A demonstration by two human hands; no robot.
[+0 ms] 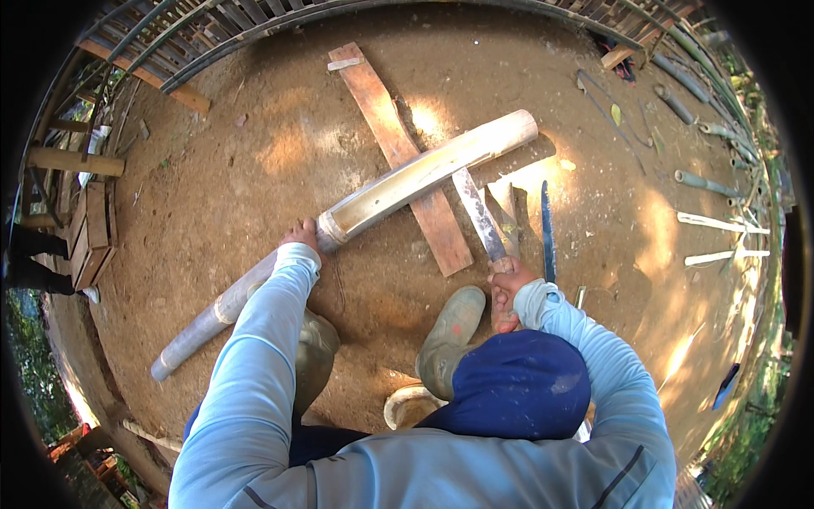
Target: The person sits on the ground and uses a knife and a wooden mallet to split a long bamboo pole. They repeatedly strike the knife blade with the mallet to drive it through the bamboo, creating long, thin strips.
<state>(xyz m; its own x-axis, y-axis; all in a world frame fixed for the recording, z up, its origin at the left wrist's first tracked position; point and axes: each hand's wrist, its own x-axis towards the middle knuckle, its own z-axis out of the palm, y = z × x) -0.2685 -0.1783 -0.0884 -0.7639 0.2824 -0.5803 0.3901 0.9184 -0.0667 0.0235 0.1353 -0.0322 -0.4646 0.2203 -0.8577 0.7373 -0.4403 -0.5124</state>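
Observation:
A long, thick bamboo pole [398,191] slants from the lower left to the upper right, its upper side cut open along the right half. My left hand [301,235] grips it beside the joint where the opening ends. In my right hand [510,287] is the handle of a machete [480,212]. The broad, stained blade points away from me, and its end overlaps the pole's near edge; whether they touch I cannot tell. Beneath the pole lies a reddish wooden plank [445,229], crossing it.
A dark saw blade [548,233] lies right of the machete, near a wood piece [504,204]. My boots [452,335] flank the work. A cut bamboo end [413,405] stands between my legs. Bamboo lengths [708,182] lie far right; a slatted fence [229,34] spans the back. A person's legs [42,263] show left.

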